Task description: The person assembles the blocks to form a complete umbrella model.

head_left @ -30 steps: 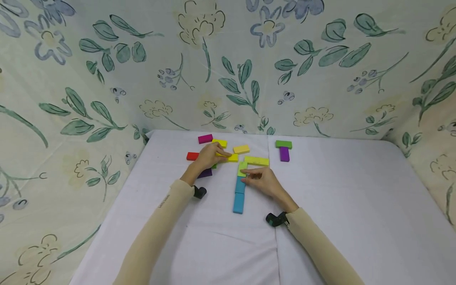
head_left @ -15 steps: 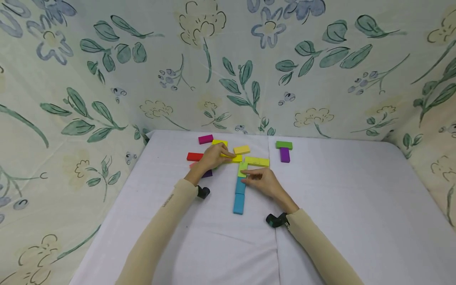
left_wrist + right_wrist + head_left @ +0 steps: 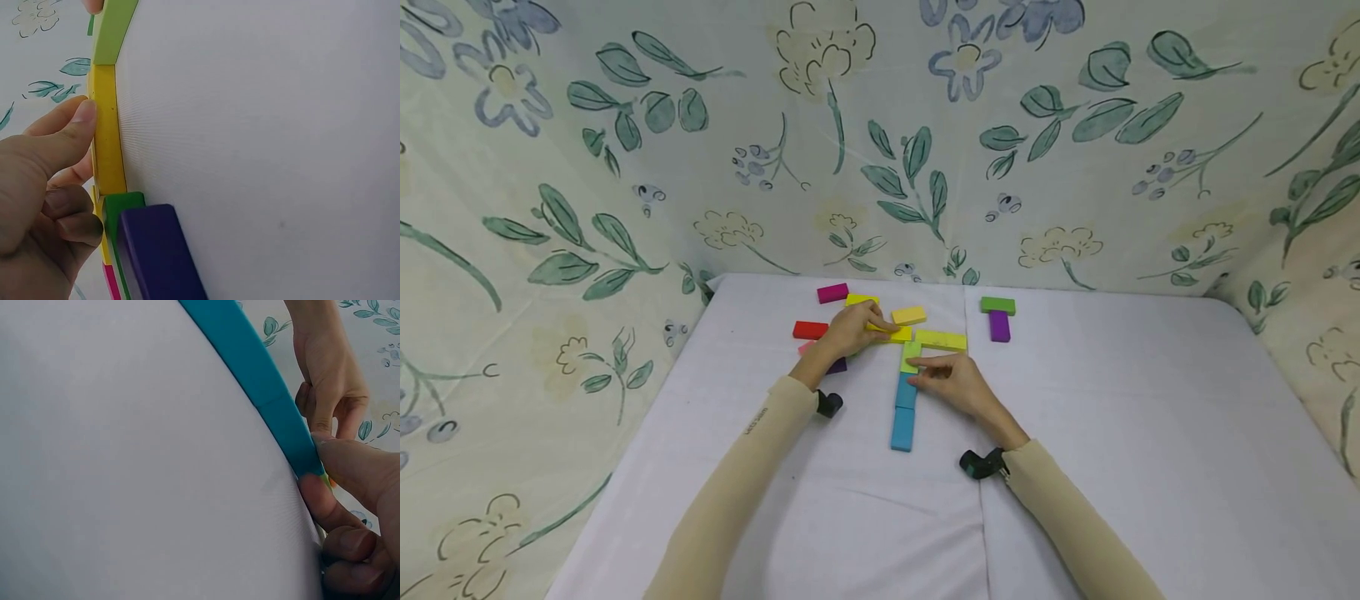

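My left hand (image 3: pixel 853 327) pinches a yellow block (image 3: pixel 107 137) between thumb and fingers. One end of this block meets the lime green block (image 3: pixel 911 350). My right hand (image 3: pixel 957 382) pinches the lime green block, thumb beside its joint with an upper blue block (image 3: pixel 906 392). A lower blue block (image 3: pixel 902 429) continues that row toward me. To the right of the row's far end lies a greenish-yellow block (image 3: pixel 942 340). Under my left hand, a green block (image 3: pixel 125 200) and a dark purple block (image 3: pixel 162 250) show in the left wrist view.
Near the left hand lie a red block (image 3: pixel 809 330), a magenta block (image 3: pixel 832 292), another yellow block (image 3: pixel 862 299) and a pale yellow block (image 3: pixel 909 315). Farther right, a second green block (image 3: pixel 997 305) touches a purple block (image 3: pixel 999 327). White cloth (image 3: pixel 1112 433) covers the table.
My left hand has slid right with the yellow block, bringing its end up to the lime green block. The right hand has stayed in place.
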Tool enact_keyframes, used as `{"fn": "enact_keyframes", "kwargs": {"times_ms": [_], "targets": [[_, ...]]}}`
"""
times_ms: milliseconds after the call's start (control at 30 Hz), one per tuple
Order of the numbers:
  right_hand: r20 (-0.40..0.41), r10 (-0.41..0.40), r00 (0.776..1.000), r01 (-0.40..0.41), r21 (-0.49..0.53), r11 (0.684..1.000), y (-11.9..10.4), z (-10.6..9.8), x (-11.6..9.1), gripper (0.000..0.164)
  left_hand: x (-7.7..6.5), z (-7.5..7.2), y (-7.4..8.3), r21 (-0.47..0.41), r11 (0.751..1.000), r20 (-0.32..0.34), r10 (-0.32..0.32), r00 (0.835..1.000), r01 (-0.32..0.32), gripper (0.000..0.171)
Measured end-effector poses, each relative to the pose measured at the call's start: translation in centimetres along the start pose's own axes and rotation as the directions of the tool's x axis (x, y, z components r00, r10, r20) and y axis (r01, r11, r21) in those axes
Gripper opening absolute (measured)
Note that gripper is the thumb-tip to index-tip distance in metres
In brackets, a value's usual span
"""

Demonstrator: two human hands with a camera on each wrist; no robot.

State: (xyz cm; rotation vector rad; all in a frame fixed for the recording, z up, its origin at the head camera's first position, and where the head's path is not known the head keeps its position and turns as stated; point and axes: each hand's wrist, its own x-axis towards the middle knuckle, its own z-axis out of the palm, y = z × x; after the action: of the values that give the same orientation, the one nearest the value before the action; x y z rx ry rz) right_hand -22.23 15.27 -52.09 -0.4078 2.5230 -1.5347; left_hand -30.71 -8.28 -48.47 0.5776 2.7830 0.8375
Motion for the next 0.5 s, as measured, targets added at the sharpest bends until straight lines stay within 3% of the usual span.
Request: {"fn": "enact_keyframes", "kwargs": {"times_ms": [233, 500], "targets": [[0.004, 0.000, 1.000, 0.000, -0.012, 1.000, 0.15, 0.04, 0.03, 0.036, 0.03, 0.16, -0.25, 0.000, 1.000, -0.003, 0.002, 1.000, -0.002, 0.034], [0.001, -0.001, 1.000, 0.002, -0.008, 1.000, 0.07, -0.04, -0.01, 0.036, 0.04, 0.19, -0.25, 0.015, 0.998, 0.002, 0.054, 0.999, -0.054, 0.034]]}}
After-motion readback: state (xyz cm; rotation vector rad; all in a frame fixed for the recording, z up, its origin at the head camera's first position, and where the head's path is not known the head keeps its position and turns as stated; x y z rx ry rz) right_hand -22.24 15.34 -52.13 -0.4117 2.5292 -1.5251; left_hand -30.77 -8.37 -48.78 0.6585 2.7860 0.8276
